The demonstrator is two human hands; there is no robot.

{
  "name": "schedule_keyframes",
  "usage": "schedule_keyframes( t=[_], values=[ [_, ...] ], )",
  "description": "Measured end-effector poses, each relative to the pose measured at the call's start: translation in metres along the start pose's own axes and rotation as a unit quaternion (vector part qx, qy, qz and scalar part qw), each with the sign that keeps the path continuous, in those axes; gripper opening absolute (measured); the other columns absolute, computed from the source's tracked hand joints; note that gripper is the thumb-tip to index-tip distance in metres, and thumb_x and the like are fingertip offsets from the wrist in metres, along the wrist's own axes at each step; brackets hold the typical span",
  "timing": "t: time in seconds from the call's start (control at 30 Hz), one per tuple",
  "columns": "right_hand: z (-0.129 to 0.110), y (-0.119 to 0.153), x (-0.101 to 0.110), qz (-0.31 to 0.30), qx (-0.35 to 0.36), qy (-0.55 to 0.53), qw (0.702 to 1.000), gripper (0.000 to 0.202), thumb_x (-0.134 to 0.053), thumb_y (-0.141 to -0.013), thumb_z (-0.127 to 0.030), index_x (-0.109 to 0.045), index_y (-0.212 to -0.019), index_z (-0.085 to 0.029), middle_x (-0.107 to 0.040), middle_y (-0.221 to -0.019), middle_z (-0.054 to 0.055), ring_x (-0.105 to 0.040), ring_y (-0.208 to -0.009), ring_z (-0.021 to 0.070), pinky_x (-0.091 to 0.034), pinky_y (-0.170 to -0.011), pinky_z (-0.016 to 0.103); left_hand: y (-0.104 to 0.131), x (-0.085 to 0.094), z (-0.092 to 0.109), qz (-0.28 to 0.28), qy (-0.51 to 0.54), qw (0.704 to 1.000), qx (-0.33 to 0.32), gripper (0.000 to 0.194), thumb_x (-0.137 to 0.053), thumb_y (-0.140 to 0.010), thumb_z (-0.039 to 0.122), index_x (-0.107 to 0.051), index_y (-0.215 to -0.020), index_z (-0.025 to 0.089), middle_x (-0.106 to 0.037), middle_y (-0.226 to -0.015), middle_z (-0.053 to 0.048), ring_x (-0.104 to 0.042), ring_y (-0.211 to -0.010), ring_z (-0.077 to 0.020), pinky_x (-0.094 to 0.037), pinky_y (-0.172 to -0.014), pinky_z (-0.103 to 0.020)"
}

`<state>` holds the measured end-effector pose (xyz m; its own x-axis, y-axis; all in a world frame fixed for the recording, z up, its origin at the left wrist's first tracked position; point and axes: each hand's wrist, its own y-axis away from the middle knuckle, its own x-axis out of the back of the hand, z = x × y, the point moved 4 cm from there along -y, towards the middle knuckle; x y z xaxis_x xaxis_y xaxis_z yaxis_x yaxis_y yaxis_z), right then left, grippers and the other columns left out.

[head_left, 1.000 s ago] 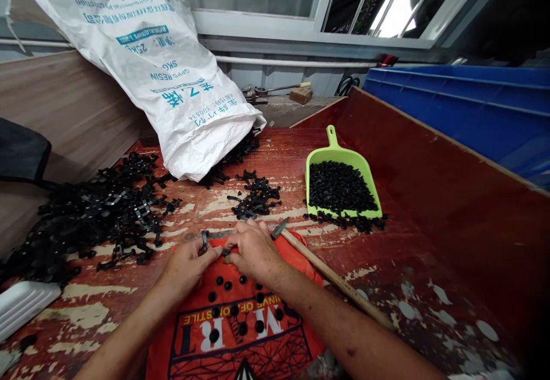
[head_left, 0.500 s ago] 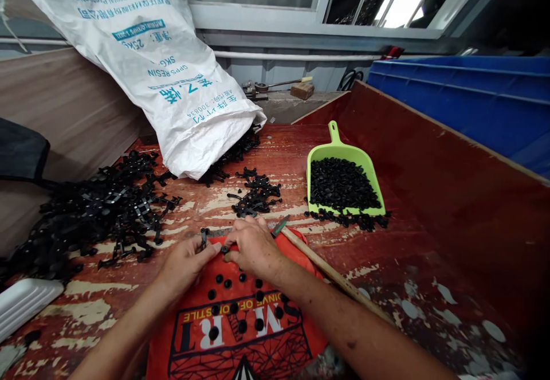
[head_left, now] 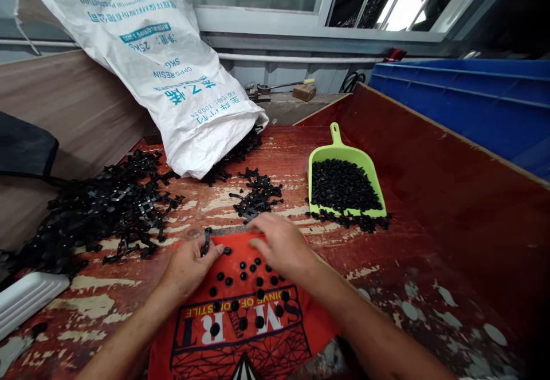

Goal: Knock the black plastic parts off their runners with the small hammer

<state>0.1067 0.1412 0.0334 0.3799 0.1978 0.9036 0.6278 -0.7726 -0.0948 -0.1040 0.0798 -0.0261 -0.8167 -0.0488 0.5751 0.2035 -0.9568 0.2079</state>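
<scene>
My left hand (head_left: 191, 265) pinches a small black plastic piece (head_left: 206, 241) between thumb and fingers at the top left of the red printed cloth (head_left: 232, 345). Just right of its thumb tip a black round part (head_left: 227, 250) lies on the cloth. Over the cloth's upper right, my right hand (head_left: 279, 245) has thumb and fingers apart, with nothing seen between them. Several black round parts (head_left: 243, 324) are spread over the cloth. Beyond the right hand sits a small cluster of black branched pieces (head_left: 260, 192).
A large heap of black pieces (head_left: 116, 202) lies left, beside a white sack (head_left: 189, 82) with its mouth down. A green dustpan (head_left: 336, 152) full of black parts stands right of centre. A red board (head_left: 412, 145) and blue crate (head_left: 464, 105) border the right.
My right hand has moved right, away from the left hand, and its fingers have spread. The knife and wooden stick near it are now hidden. More round parts show on the cloth.
</scene>
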Motion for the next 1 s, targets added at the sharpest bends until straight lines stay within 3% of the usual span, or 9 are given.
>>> schedule_keyframes(
  t=[0.13, 0.23, 0.33, 0.5, 0.57, 0.7, 0.8, 0.93, 1.0],
  values=[
    [0.051, 0.056, 0.036, 0.015, -0.098, 0.072, 0.992, 0.016, -0.058, -0.096, -0.029, -0.068, -0.089, -0.018, -0.068, -0.094, 0.01, -0.059, -0.089, 0.0266, -0.038, -0.081, 0.039, 0.001, -0.003, 0.0, -0.015, 0.016, 1.0, 0.008, 0.04, -0.059, -0.078, 0.053, -0.04, -0.062, 0.022, -0.04, -0.054, 0.006, -0.036, -0.053, -0.0119, -0.028, -0.053, -0.025],
    [0.078, 0.089, 0.037, -0.077, -0.184, 0.09, 0.976, 0.014, -0.066, -0.089, -0.034, -0.065, -0.085, -0.02, -0.069, -0.091, 0.009, -0.061, -0.084, 0.026, -0.036, -0.071, 0.034, 0.001, -0.003, 0.002, -0.011, 0.012, 1.0, 0.006, 0.039, -0.059, -0.076, 0.054, -0.042, -0.061, 0.022, -0.042, -0.054, 0.006, -0.038, -0.054, -0.0127, -0.029, -0.053, -0.025],
    [0.088, 0.1, 0.028, -0.133, -0.208, 0.035, 0.968, 0.016, -0.065, -0.086, -0.033, -0.06, -0.078, -0.021, -0.069, -0.082, 0.004, -0.061, -0.072, 0.0209, -0.031, -0.06, 0.029, 0.001, -0.002, 0.006, -0.001, -0.024, 1.0, 0.001, 0.038, -0.057, -0.077, 0.054, -0.044, -0.061, 0.022, -0.043, -0.054, 0.006, -0.04, -0.055, -0.0128, -0.028, -0.054, -0.024],
    [0.093, 0.096, 0.026, -0.125, -0.19, -0.021, 0.974, 0.015, -0.052, -0.092, -0.033, -0.052, -0.082, -0.022, -0.067, -0.079, 0.001, -0.059, -0.068, 0.0171, -0.034, -0.059, 0.026, 0.003, -0.003, 0.009, -0.022, 0.023, 0.999, 0.022, 0.04, -0.056, -0.074, 0.055, -0.038, -0.06, 0.023, -0.037, -0.053, 0.008, -0.034, -0.051, -0.0111, -0.025, -0.051, -0.024],
    [0.088, 0.098, 0.03, -0.107, -0.186, -0.067, 0.974, 0.01, -0.046, -0.095, -0.028, -0.054, -0.093, -0.022, -0.067, -0.08, 0.001, -0.059, -0.069, 0.0174, -0.038, -0.062, 0.026, 0.003, -0.004, 0.009, -0.041, 0.053, 0.997, 0.039, 0.039, -0.056, -0.074, 0.056, -0.04, -0.061, 0.023, -0.04, -0.053, 0.007, -0.035, -0.05, -0.0115, -0.026, -0.05, -0.024],
    [0.059, 0.101, 0.034, -0.065, -0.159, -0.154, 0.973, 0.034, -0.045, -0.096, -0.025, -0.055, -0.128, -0.028, -0.072, -0.095, 0.002, -0.066, -0.084, 0.0217, -0.047, -0.075, 0.031, 0.002, -0.001, 0.011, -0.047, 0.032, 0.998, 0.042, 0.035, -0.058, -0.073, 0.055, -0.049, -0.062, 0.022, -0.051, -0.056, 0.004, -0.045, -0.055, -0.0153, -0.031, -0.053, -0.025],
    [0.03, 0.1, 0.03, -0.07, -0.111, -0.187, 0.974, 0.041, -0.042, -0.099, -0.025, -0.054, -0.136, -0.035, -0.074, -0.106, 0.001, -0.069, -0.091, 0.0215, -0.051, -0.077, 0.032, -0.002, 0.002, 0.012, -0.04, 0.008, 0.999, 0.034, 0.034, -0.058, -0.072, 0.053, -0.051, -0.061, 0.022, -0.055, -0.059, 0.002, -0.051, -0.06, -0.018, -0.034, -0.054, -0.026],
    [0.004, 0.096, 0.026, -0.026, -0.043, -0.151, 0.987, 0.05, -0.037, -0.1, -0.025, -0.045, -0.148, -0.033, -0.069, -0.128, 0.004, -0.069, -0.107, 0.0233, -0.055, -0.089, 0.038, -0.003, 0.001, 0.008, -0.05, 0.031, 0.996, 0.063, 0.033, -0.06, -0.07, 0.052, -0.051, -0.061, 0.022, -0.053, -0.055, 0.003, -0.048, -0.056, -0.0165, -0.031, -0.052, -0.026],
    [-0.002, 0.095, 0.024, 0.011, -0.025, -0.124, 0.992, 0.052, -0.035, -0.101, -0.024, -0.041, -0.152, -0.03, -0.069, -0.127, 0.007, -0.069, -0.106, 0.0234, -0.056, -0.091, 0.039, -0.001, 0.001, 0.007, -0.052, 0.046, 0.995, 0.076, 0.033, -0.062, -0.069, 0.052, -0.053, -0.061, 0.021, -0.052, -0.054, 0.004, -0.048, -0.055, -0.016, -0.031, -0.052, -0.025]
  ],
)
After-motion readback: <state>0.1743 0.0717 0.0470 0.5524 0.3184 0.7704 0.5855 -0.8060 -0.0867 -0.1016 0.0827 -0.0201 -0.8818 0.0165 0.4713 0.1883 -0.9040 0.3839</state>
